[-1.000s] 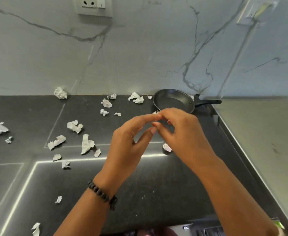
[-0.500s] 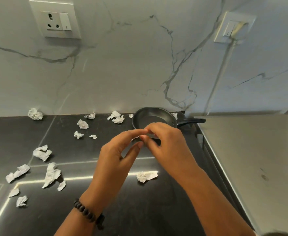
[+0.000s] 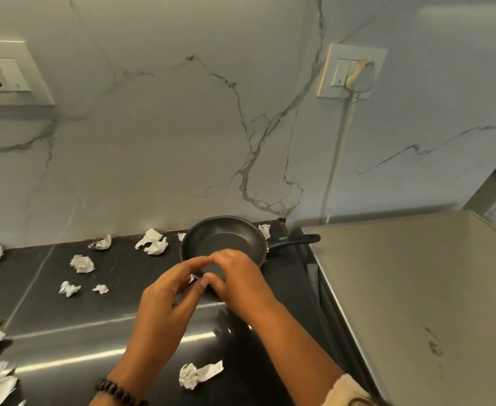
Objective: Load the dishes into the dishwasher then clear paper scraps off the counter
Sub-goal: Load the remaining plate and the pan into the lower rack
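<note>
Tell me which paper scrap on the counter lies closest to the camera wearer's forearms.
The crumpled scrap with a flat tail, lying on the dark counter in the gap between both forearms. All the other loose scraps sit farther left or back by the frying pan.

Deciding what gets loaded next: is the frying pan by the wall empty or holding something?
Empty, as far as shows. The frying pan sits upright on the counter, its dark base bare; both hands cover its near rim.
</note>
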